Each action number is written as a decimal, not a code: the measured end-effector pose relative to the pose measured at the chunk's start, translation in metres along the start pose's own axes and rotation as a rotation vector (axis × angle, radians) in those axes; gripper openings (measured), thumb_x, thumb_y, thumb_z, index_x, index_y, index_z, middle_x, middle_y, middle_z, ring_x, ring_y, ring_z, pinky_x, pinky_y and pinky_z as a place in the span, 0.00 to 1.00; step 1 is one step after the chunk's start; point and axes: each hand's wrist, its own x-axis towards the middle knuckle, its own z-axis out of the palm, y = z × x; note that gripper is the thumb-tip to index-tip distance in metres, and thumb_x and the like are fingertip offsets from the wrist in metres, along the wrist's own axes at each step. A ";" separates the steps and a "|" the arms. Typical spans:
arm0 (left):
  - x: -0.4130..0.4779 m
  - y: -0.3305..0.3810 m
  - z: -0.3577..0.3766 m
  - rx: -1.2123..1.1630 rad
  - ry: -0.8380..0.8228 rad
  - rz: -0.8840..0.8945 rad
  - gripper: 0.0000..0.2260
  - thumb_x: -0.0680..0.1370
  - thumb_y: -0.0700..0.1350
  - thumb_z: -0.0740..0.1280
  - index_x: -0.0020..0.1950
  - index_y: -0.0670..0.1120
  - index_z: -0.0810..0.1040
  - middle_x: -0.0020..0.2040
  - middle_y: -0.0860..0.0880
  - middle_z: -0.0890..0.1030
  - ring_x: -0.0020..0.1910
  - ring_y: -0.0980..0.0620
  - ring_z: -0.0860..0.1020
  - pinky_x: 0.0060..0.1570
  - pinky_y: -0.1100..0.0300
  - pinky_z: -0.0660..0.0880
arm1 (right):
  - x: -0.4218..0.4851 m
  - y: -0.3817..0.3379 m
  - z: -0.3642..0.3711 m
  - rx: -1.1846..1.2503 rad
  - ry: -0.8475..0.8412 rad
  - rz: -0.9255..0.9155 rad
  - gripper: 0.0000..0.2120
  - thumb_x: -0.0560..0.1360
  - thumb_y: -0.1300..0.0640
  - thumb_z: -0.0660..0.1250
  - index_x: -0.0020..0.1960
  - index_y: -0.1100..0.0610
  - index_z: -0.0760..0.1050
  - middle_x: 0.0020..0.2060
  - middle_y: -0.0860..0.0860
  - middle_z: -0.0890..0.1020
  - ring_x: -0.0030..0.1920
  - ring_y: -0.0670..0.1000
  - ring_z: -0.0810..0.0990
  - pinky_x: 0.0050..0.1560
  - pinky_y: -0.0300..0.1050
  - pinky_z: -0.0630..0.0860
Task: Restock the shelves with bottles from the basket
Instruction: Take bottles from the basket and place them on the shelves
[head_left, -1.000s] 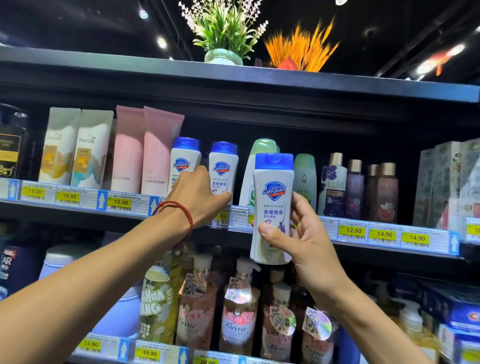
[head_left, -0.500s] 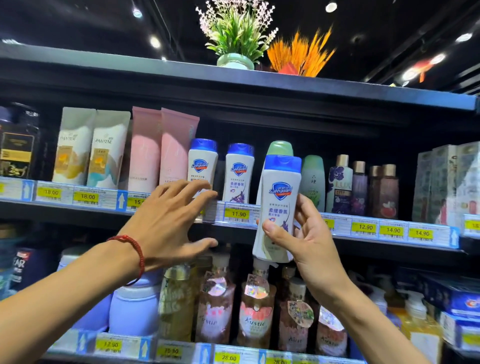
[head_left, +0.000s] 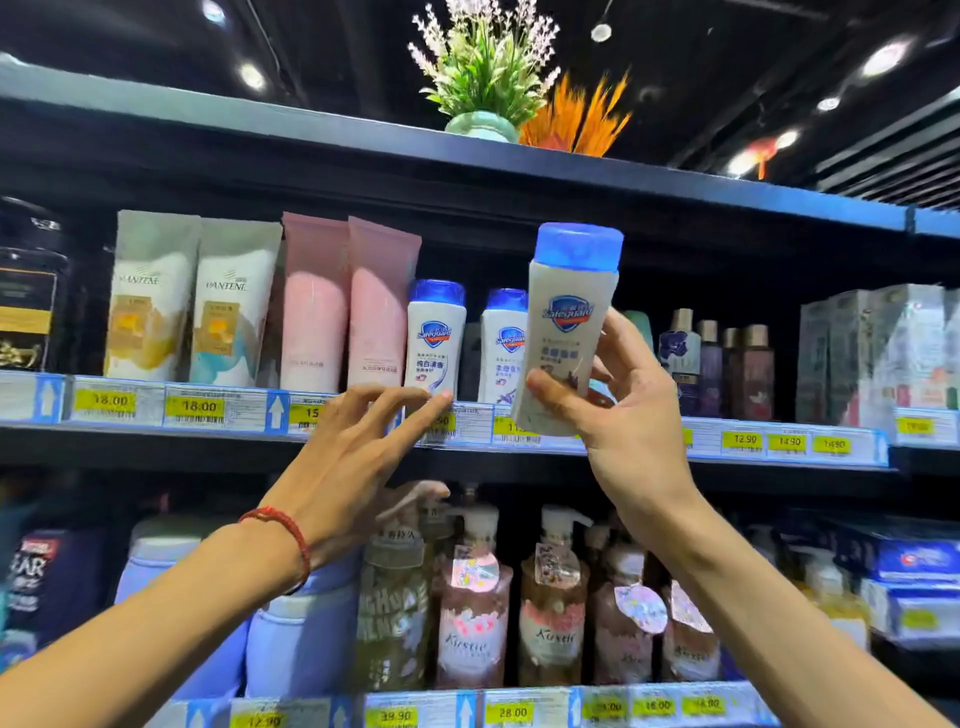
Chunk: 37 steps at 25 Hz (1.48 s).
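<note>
My right hand (head_left: 631, 415) grips a white Safeguard bottle with a blue cap (head_left: 569, 322) by its lower half, holding it upright in front of the middle shelf (head_left: 779, 441). Two matching Safeguard bottles (head_left: 436, 338) (head_left: 501, 348) stand on that shelf just left of it. My left hand (head_left: 358, 457), with a red cord on the wrist, is empty, its fingers spread and stretched toward the shelf's price strip below the left Safeguard bottle. The basket is out of view.
Pantene tubes (head_left: 192, 301) and pink tubes (head_left: 348, 306) stand at the shelf's left, small purple and brown bottles (head_left: 717, 364) and boxes (head_left: 872, 353) at its right. Pump bottles (head_left: 472, 597) fill the shelf below. Potted plants (head_left: 483, 78) sit on top.
My right hand has lifted the Safeguard bottle higher, up to shelf level. My left hand has come off the shelved bottles and opened, fingers now spread near the shelf edge.
</note>
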 end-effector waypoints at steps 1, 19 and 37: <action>0.000 -0.001 0.000 -0.003 -0.003 -0.003 0.36 0.76 0.65 0.63 0.80 0.49 0.66 0.69 0.49 0.74 0.61 0.43 0.71 0.61 0.44 0.75 | 0.006 -0.002 0.003 -0.022 -0.003 -0.001 0.29 0.72 0.64 0.78 0.70 0.54 0.74 0.61 0.49 0.84 0.55 0.42 0.83 0.53 0.36 0.80; -0.002 0.005 -0.006 0.039 -0.029 -0.042 0.34 0.78 0.67 0.57 0.78 0.51 0.66 0.66 0.50 0.73 0.62 0.45 0.70 0.62 0.51 0.66 | 0.040 0.012 0.024 -0.428 0.029 0.061 0.23 0.73 0.56 0.79 0.67 0.53 0.78 0.53 0.40 0.84 0.48 0.33 0.80 0.44 0.27 0.76; -0.002 0.006 -0.007 0.041 -0.052 -0.059 0.34 0.78 0.68 0.56 0.79 0.51 0.65 0.67 0.52 0.71 0.62 0.47 0.69 0.65 0.53 0.65 | 0.038 0.021 0.032 -0.788 -0.081 0.194 0.30 0.72 0.52 0.80 0.69 0.52 0.70 0.57 0.49 0.83 0.54 0.50 0.82 0.52 0.47 0.79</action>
